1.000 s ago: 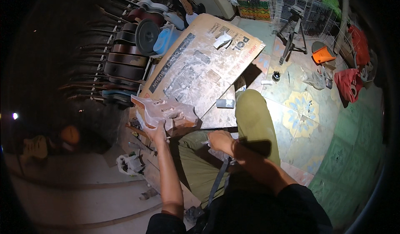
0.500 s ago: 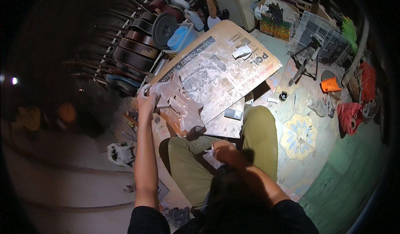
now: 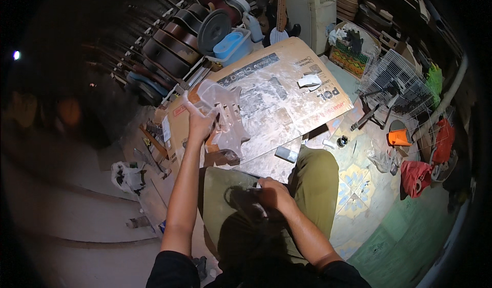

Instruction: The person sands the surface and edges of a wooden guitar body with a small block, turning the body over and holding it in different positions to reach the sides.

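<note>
I sit on the floor with my olive-trousered legs (image 3: 318, 185) in front of me. My left hand (image 3: 199, 125) is stretched forward and grips the near edge of a pale, dust-coated guitar body (image 3: 228, 118), held tilted above a large stained cardboard sheet (image 3: 287, 103). My right hand (image 3: 274, 195) rests curled on my lap beside a thin dark edge, with something small and pale at its fingertips. Shadow hides what it holds.
A rack of dark guitar bodies (image 3: 169, 47) lines the upper left, with blue tubs (image 3: 230, 44) beside it. A grey block (image 3: 286, 153) and a small jar (image 3: 342, 142) lie by my knee. A wire cage (image 3: 394, 77), an orange cup (image 3: 397, 136) and a red bag (image 3: 415, 175) stand at right.
My left hand has lifted the guitar body from near my lap up and forward over the cardboard. My right hand has stayed on my lap.
</note>
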A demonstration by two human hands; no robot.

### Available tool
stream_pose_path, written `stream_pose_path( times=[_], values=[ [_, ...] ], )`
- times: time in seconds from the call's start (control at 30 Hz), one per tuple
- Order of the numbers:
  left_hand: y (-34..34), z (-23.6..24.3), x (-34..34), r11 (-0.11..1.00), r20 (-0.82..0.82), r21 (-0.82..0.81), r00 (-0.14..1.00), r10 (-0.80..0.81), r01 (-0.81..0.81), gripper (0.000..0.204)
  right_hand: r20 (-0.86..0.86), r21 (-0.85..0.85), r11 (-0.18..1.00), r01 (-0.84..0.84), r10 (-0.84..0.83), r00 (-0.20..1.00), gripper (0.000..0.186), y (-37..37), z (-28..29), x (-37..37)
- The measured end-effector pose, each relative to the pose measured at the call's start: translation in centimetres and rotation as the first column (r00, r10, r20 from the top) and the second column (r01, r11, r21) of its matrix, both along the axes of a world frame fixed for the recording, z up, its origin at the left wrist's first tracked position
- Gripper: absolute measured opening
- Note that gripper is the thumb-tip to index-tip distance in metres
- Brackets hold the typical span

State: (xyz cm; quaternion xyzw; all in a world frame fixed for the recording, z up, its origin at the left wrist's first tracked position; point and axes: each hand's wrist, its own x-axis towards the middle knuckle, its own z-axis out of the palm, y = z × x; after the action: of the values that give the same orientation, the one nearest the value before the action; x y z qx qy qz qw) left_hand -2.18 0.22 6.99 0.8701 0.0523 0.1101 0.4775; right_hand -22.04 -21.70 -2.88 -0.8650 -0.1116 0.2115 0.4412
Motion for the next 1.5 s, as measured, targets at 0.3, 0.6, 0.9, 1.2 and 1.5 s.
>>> stream_pose_path(
  times=[0.3,0.6,0.9,1.2,1.5],
  values=[
    [-0.7,-2.2,-8.0,0.946,-0.122,-0.322,0.989,-0.086,0.042,0.094,0.048,0.113,0.942,0.317,-0.324,0.945,0.022,0.0,-0.4,1.6],
    [-1.8,-5.1,-9.5,0.986,0.058,-0.16,0.997,0.055,-0.045,0.087,-0.534,0.545,0.491,0.68,-0.422,0.733,0.038,-0.2,-1.0,3.0],
    [-2.4,-3.5,-11.9,0.962,0.01,-0.187,0.98,-0.2,0.198,0.085,-0.446,0.568,0.578,0.586,-0.382,0.81,0.027,-2.1,2.6,4.8],
    [-1.5,-5.3,-11.1,0.948,0.073,-0.135,0.957,-0.282,0.29,0.085,-0.08,0.532,0.755,0.382,-0.405,0.911,0.012,1.6,6.1,8.4],
    [-1.6,-3.8,-11.6,0.917,-0.099,-0.258,0.936,-0.337,0.303,0.085,0.23,0.406,0.871,0.278,-0.392,0.891,0.011,4.1,3.7,9.9]
  ],
)
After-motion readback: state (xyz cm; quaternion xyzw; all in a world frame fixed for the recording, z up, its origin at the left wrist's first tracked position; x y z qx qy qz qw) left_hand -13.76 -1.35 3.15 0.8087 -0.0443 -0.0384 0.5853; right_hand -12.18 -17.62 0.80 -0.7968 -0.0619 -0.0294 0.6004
